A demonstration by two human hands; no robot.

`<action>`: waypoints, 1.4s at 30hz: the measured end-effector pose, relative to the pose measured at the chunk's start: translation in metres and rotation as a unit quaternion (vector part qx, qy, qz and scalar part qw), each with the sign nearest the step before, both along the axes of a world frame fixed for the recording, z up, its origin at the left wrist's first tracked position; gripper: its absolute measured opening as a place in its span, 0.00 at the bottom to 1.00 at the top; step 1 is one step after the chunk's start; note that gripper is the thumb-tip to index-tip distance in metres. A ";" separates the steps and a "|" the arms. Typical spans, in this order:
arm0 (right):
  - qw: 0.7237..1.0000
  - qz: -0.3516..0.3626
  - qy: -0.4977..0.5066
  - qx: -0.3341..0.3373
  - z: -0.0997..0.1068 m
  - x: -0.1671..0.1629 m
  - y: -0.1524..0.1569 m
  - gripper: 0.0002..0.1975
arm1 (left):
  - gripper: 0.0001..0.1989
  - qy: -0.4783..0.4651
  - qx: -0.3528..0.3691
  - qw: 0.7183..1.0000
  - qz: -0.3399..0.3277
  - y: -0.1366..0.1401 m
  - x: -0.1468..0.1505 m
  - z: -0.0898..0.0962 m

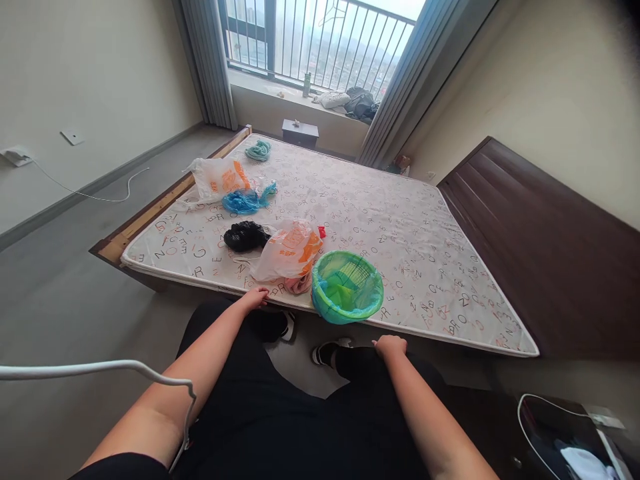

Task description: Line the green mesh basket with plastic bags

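My left hand (pixel 256 299) rests by my left knee at the near edge of the mattress (pixel 400 220), its fingers loosely apart and nothing seen in it. On my right knee lies my right hand (pixel 391 345), thumb out, the fingertips partly hidden; I see nothing in it. Between the hands, at the mattress edge, stands a green plastic basket (pixel 373 310) lined with a thin blue-green bag. Left of it are a white plastic bag with orange print (pixel 287 250), a folded pink cloth (pixel 299 285) and a crumpled black plastic bag (pixel 246 236).
Farther back lie a blue plastic bag (pixel 245 202), another white printed bag (pixel 213 180) and a teal bundle (pixel 258 151). A dark headboard (pixel 540 247) stands right. A white cable (pixel 100 369) crosses at left. A small nightstand (pixel 300 132) is by the window.
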State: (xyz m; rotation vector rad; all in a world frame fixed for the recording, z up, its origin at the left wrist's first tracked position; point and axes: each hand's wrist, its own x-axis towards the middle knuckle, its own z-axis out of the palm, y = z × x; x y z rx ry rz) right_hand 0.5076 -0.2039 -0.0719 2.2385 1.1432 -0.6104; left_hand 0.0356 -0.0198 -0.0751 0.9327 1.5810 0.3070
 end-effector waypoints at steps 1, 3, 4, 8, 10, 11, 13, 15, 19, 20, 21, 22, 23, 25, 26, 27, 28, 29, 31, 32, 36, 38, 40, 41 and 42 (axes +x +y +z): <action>1.000 0.001 -0.006 -0.012 0.000 0.000 0.000 0.21 | 0.12 0.000 0.001 1.000 0.000 0.000 0.000 0.000; 0.999 0.000 -0.014 -0.041 0.001 0.001 0.000 0.23 | 0.12 0.000 0.002 1.000 -0.002 -0.001 0.000 0.000; 0.999 0.003 -0.014 -0.050 0.002 0.001 -0.001 0.24 | 0.12 0.001 0.003 1.000 -0.003 -0.001 0.000 0.000; 0.998 0.034 -0.007 -0.056 0.004 0.001 -0.002 0.26 | 0.12 0.002 0.003 1.000 -0.009 -0.001 0.000 -0.002; 0.997 0.042 -0.005 -0.060 0.005 0.001 -0.003 0.26 | 0.12 0.004 0.005 1.000 -0.012 -0.002 -0.001 -0.002; 0.997 0.042 -0.005 -0.064 0.005 0.001 -0.003 0.26 | 0.12 0.005 0.006 1.000 -0.014 -0.002 -0.001 -0.002; 0.997 0.034 -0.006 -0.073 0.005 0.001 -0.002 0.25 | 0.13 0.009 0.008 1.000 -0.017 -0.002 -0.002 -0.001; 0.997 0.029 -0.006 -0.076 0.004 0.001 -0.001 0.24 | 0.13 0.014 0.005 1.000 -0.023 -0.002 -0.002 0.000; 0.997 0.037 -0.009 -0.069 0.004 0.002 -0.002 0.26 | 0.14 0.024 -0.004 0.999 -0.039 -0.002 -0.001 0.001; 0.997 0.038 -0.010 -0.070 0.004 0.003 -0.003 0.26 | 0.15 0.027 -0.005 0.999 -0.043 -0.002 -0.001 0.002; 0.997 0.038 -0.011 -0.073 0.004 0.003 -0.003 0.26 | 0.15 0.029 -0.006 0.999 -0.045 -0.002 -0.001 0.002; 0.996 0.037 -0.011 -0.076 0.004 0.003 -0.003 0.25 | 0.16 0.030 -0.007 0.998 -0.047 -0.002 -0.001 0.002; 0.996 0.035 -0.012 -0.078 0.003 0.003 -0.003 0.25 | 0.16 0.032 -0.008 0.998 -0.049 -0.002 0.000 0.002; 0.996 0.036 -0.015 -0.076 0.003 0.003 -0.004 0.25 | 0.15 0.033 -0.011 0.998 -0.052 -0.001 0.000 0.003; 0.996 0.038 -0.017 -0.073 0.003 0.003 -0.004 0.25 | 0.15 0.034 -0.012 0.998 -0.054 -0.001 0.001 0.003; 0.997 0.041 -0.019 -0.069 0.003 0.003 -0.004 0.25 | 0.15 0.034 -0.014 0.998 -0.055 -0.001 0.001 0.003; 0.997 0.043 -0.020 -0.067 0.002 0.003 -0.004 0.26 | 0.15 0.035 -0.015 0.998 -0.056 -0.001 0.001 0.004; 0.997 0.044 -0.021 -0.065 0.001 0.003 -0.005 0.26 | 0.15 0.035 -0.016 0.998 -0.057 -0.001 0.001 0.004; 0.997 0.044 -0.021 -0.066 0.000 0.004 -0.005 0.25 | 0.15 0.036 -0.017 0.997 -0.059 -0.001 0.001 0.005; 0.997 0.043 -0.021 -0.068 0.000 0.004 -0.005 0.24 | 0.15 0.036 -0.017 0.997 -0.060 -0.001 0.001 0.005; 0.997 0.043 -0.021 -0.063 0.000 0.006 -0.005 0.22 | 0.15 0.037 -0.017 0.997 -0.064 -0.002 0.000 0.006; 0.997 0.046 -0.021 -0.055 0.001 0.007 -0.006 0.23 | 0.15 0.039 -0.017 0.997 -0.067 -0.003 0.001 0.007; 0.998 0.043 -0.021 -0.051 0.002 0.009 -0.006 0.24 | 0.16 0.041 -0.018 0.997 -0.069 -0.003 0.001 0.007; 0.998 0.039 -0.021 -0.053 0.003 0.009 -0.006 0.23 | 0.16 0.041 -0.018 0.997 -0.070 -0.003 0.001 0.007; 0.998 0.034 -0.021 -0.056 0.003 0.010 -0.007 0.23 | 0.16 0.040 -0.017 0.996 -0.071 -0.003 0.001 0.008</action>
